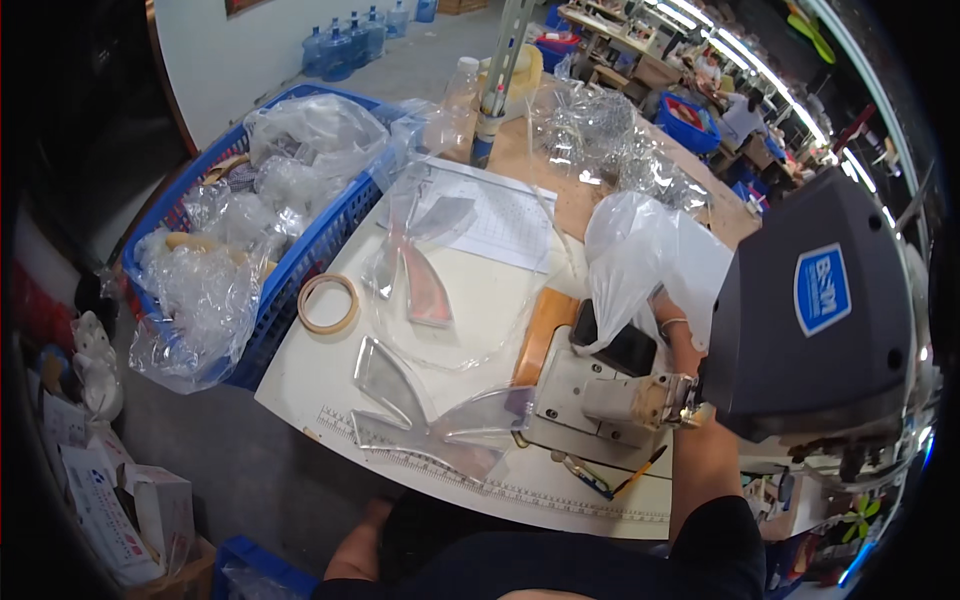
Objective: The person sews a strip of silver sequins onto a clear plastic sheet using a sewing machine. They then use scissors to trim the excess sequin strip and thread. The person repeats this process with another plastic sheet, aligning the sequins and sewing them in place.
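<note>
Right hand [672, 330] grips a white plastic bag [645, 255] at the sewing machine [810, 320].
Tape roll [328, 303] lies near the bench's [470, 290] left edge; the left hand is out of view.

Glossy clear plastic bag [640, 250]; matt grey sewing machine head [800, 330].

You are sitting in a sewing workshop on a factory floor. An industrial sewing machine [800, 330] stands at your white worktable [480, 300], whose front edge carries a printed ruler [500, 487]. Clear plastic templates [420, 400] lie on it, and a blue crate [300, 250] stuffed with plastic bags sits beside it. Behind, rows of workbenches [640, 50] run under long strip lights [740, 55], with water jugs [345, 40] on the concrete floor.
</note>
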Available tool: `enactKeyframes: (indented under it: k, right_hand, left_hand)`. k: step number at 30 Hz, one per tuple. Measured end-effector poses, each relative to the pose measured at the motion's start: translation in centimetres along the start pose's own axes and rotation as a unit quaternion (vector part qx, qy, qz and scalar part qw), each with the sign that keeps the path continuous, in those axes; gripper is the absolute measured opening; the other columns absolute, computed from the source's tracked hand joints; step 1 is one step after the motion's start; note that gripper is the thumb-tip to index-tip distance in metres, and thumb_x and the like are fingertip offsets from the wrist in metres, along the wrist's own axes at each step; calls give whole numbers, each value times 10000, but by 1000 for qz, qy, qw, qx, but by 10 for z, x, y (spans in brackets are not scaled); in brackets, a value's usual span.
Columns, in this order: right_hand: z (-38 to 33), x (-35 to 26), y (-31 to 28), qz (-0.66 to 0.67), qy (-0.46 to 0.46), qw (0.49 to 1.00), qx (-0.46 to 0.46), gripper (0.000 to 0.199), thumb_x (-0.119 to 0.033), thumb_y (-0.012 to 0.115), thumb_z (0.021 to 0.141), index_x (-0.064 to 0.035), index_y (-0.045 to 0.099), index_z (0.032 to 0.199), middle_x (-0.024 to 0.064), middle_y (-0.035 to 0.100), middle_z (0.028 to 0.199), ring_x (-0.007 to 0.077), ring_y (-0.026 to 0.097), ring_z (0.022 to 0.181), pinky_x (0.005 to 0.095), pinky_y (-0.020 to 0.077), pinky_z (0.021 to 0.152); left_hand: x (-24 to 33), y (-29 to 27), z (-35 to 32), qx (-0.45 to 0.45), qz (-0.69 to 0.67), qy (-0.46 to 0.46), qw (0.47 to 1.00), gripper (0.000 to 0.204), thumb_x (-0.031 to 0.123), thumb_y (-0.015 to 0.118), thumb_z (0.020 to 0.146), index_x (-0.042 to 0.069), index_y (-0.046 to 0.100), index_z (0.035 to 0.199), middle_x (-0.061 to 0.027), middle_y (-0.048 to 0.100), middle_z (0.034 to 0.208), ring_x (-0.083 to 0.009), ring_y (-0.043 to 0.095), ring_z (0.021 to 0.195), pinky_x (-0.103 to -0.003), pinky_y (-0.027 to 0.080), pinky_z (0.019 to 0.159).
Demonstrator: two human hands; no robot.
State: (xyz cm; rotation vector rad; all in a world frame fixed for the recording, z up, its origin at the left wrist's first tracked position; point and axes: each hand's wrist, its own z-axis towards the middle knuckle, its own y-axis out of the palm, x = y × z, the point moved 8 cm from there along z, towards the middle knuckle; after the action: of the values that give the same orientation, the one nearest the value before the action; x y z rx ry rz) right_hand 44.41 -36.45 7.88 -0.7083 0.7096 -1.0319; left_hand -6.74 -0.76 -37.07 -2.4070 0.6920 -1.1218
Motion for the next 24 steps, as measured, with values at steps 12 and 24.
enactKeyframes:
  k: [12, 24]
  right_hand:
    - [-11, 47, -25, -14, 26, 999, -36, 174, -56, 562, 768, -25, 612, 931, 190, 567, 1026, 330, 561, 928, 369, 439, 807]
    - [-45, 55, -41, -21, 33, 999, -31, 198, -45, 574, 743, -33, 618, 935, 198, 556, 1059, 342, 552, 953, 372, 434, 827]
  left_hand:
    - [276, -204, -141, 57, -142, 339, 928, 147, 118, 636, 789, 27, 679, 896, -116, 675, 832, -249, 654, 795, -316, 515, 728]
    - [323, -265, -157, 572, -18, 401, 716, 228, -58, 648, 685, 35, 614, 890, -72, 615, 749, -226, 590, 639, -308, 469, 600]
